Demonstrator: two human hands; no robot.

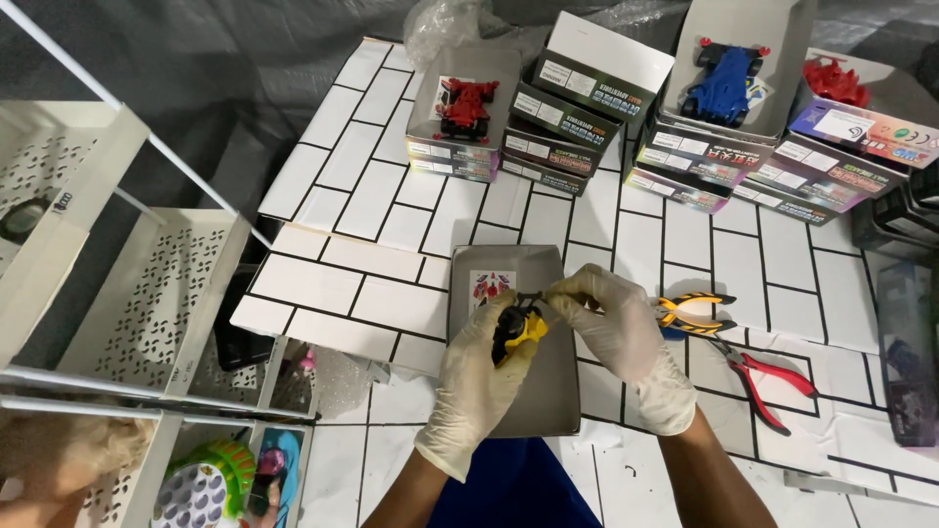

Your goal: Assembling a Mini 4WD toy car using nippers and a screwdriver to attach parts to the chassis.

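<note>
Open tiled desk (372, 210) is left free from nine to eleven o'clock of the grey tray (509, 391). At twelve o'clock the way is blocked by stacked boxes (562, 122) topped with toy cars. At three o'clock passage is narrowed by yellow-handled pliers (694, 315) and red-handled cutters (768, 381). At nine o'clock the desk edge is bordered by white perforated shelves (147, 293).

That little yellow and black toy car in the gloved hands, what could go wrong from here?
The yellow and black toy car is held up over the grey box lid, pinched by the left hand and the right hand; a small part might slip from the gloved fingers. If it misses the lid, it could roll towards the yellow-handled pliers or off the table.
</note>
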